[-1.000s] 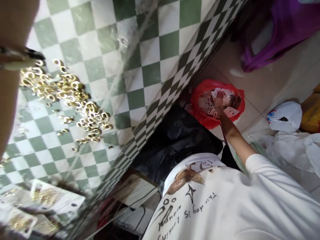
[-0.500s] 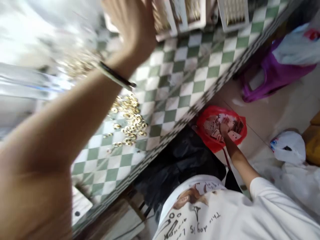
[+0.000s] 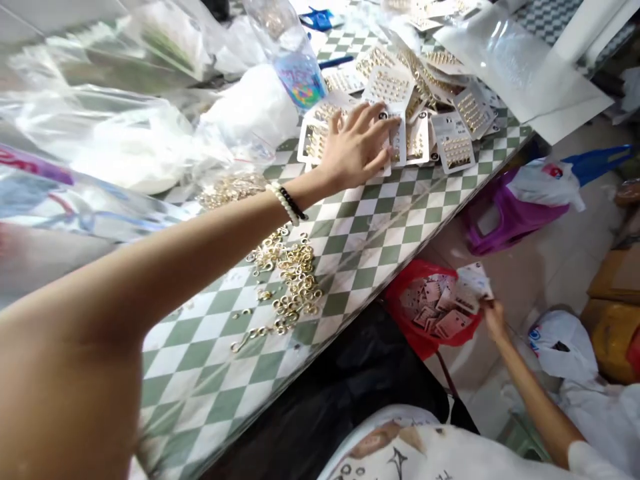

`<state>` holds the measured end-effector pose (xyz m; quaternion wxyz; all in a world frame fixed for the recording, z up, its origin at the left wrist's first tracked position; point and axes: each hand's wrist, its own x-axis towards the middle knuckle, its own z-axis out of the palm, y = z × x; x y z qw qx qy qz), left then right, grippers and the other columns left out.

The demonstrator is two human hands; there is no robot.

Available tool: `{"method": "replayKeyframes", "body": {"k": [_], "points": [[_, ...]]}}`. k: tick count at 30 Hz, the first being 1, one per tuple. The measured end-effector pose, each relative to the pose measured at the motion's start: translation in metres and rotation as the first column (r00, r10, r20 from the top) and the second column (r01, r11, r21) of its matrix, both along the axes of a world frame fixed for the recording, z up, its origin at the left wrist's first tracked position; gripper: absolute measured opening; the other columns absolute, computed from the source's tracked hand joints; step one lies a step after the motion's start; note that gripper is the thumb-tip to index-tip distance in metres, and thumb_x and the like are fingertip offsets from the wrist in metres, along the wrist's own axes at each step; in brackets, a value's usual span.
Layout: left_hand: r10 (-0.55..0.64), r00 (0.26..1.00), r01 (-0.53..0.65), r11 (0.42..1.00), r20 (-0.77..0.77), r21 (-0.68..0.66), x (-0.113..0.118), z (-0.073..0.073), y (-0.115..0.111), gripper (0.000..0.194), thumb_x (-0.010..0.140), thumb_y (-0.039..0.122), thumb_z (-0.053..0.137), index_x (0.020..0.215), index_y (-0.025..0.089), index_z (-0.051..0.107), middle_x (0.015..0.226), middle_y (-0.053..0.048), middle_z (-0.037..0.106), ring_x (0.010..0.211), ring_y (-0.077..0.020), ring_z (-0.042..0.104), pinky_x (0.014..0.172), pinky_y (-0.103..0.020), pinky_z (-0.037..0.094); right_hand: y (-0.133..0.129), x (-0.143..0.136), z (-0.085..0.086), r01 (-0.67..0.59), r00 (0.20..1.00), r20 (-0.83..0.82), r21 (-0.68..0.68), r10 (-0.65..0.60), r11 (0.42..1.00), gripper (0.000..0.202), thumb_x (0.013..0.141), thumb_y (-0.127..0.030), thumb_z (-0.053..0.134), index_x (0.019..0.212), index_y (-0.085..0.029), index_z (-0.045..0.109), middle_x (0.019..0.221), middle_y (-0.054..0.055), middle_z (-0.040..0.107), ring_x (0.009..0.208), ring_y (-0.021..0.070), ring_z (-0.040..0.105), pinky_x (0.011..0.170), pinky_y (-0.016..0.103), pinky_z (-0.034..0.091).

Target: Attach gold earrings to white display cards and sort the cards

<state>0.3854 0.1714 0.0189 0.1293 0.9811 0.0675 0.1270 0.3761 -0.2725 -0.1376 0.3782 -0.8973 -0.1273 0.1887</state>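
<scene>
My left hand [image 3: 354, 148] lies spread over white cards [image 3: 314, 141] of small gold-coloured pieces on the checkered table [image 3: 370, 220]. Its fingers are apart, with fingertips touching the cards. Beside the rim of a red plastic bag [image 3: 420, 343] on the floor side, my right hand [image 3: 494, 320] grips a white card [image 3: 473, 285] by its edge. More small printed cards [image 3: 433, 297] fill the bag. Below my left forearm is a loose heap of gold-coloured rings and hooks [image 3: 295, 277].
Clear plastic bags [image 3: 135, 147] and a bottle [image 3: 300, 77] crowd the table's far left. A white sheet [image 3: 530, 73] overhangs its right end. A purple stool [image 3: 500, 220], a white bag [image 3: 563, 343] and boxes [image 3: 615, 280] stand on the floor.
My right hand has come up out of the red bag and now holds a card. The view has shifted, showing more of the far table; my left hand now rests over the cards.
</scene>
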Motion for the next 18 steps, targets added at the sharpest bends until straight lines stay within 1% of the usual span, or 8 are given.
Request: {"method": "replayKeyframes", "body": {"k": [3,5,9,10,12,13,15,18], "points": [[-0.016,0.999,0.017,1.0,0.044,-0.022,-0.003,0.004,-0.006,0.071,0.092,0.059,0.032,0.158,0.037,0.037,0.17,0.002,0.026,0.158,-0.0331,0.02,0.129,-0.066,-0.005,0.001,0.038,0.08,0.076,0.989,0.102,0.283,-0.109,0.956,0.056,0.088,-0.069,0.052,0.14,-0.05,0.05,0.134,0.003,0.068,0.123,0.0305,0.068,0.089,0.053,0.065],[-0.014,0.997,0.016,0.999,0.07,-0.04,-0.004,0.004,-0.009,0.071,0.091,0.062,0.032,0.159,0.041,0.034,0.17,0.006,0.023,0.159,-0.0328,0.016,0.129,-0.064,-0.01,0.027,0.071,0.148,-0.045,0.977,0.189,0.626,-0.095,0.779,0.051,0.079,-0.044,0.077,0.127,-0.051,0.063,0.136,-0.002,0.067,0.139,0.0296,0.056,0.109,0.052,0.056],[-0.003,0.997,0.008,0.998,0.073,-0.062,-0.005,0.002,-0.017,0.072,0.092,0.066,0.031,0.16,0.041,0.032,0.171,0.005,0.021,0.161,-0.0327,0.009,0.128,-0.066,-0.01,0.14,0.14,0.25,-0.465,0.871,0.48,0.734,0.107,0.495,0.026,0.093,-0.026,0.065,0.116,-0.03,0.075,0.131,-0.004,0.068,0.141,0.0236,0.055,0.126,0.042,0.041],[0.003,0.997,0.002,0.998,0.083,-0.067,-0.006,0.001,-0.019,0.072,0.093,0.065,0.031,0.16,0.04,0.033,0.171,0.004,0.021,0.162,-0.0325,0.007,0.128,-0.067,-0.01,0.176,0.155,0.261,-0.453,0.88,0.461,0.742,0.114,0.494,0.025,0.096,-0.02,0.059,0.115,-0.021,0.074,0.124,-0.001,0.071,0.134,0.0222,0.061,0.123,0.043,0.044],[0.046,0.991,-0.035,0.996,0.128,-0.082,-0.009,0.001,-0.023,0.068,0.095,0.059,0.028,0.159,0.037,0.036,0.171,0.002,0.023,0.162,-0.0295,0.008,0.129,-0.065,-0.008,0.245,0.177,0.266,-0.321,0.912,0.404,0.592,0.073,0.739,0.025,0.105,-0.014,0.046,0.12,-0.01,0.066,0.118,0.003,0.072,0.125,0.017,0.066,0.112,0.04,0.053],[0.085,0.984,-0.07,0.993,0.154,-0.099,-0.011,0.001,-0.026,0.066,0.096,0.055,0.025,0.158,0.034,0.038,0.17,0.0,0.026,0.162,-0.0273,0.01,0.13,-0.063,-0.005,0.275,0.184,0.263,-0.304,0.92,0.378,0.508,0.108,0.806,0.022,0.106,-0.016,0.049,0.114,-0.003,0.064,0.117,0.007,0.072,0.122,0.02,0.068,0.109,0.043,0.055],[0.186,0.964,-0.157,0.975,0.189,-0.157,-0.014,-0.001,-0.03,0.068,0.097,0.051,0.023,0.158,0.026,0.038,0.169,-0.004,0.028,0.161,-0.0238,0.013,0.132,-0.057,0.004,0.321,0.191,0.251,-0.245,0.925,0.365,0.362,0.105,0.899,0.017,0.098,-0.014,0.064,0.098,0.003,0.061,0.117,0.016,0.07,0.126,0.0278,0.064,0.113,0.05,0.049],[0.264,0.945,-0.217,0.948,0.192,-0.234,-0.016,-0.002,-0.036,0.074,0.096,0.055,0.023,0.163,0.023,0.027,0.172,-0.001,0.02,0.162,-0.023,0.008,0.132,-0.056,0.009,0.352,0.194,0.235,-0.177,0.894,0.444,0.228,0.06,0.957,0.034,0.088,-0.017,0.076,0.106,0.003,0.055,0.138,0.022,0.057,0.147,0.0353,0.039,0.125,0.056,0.026]]}}
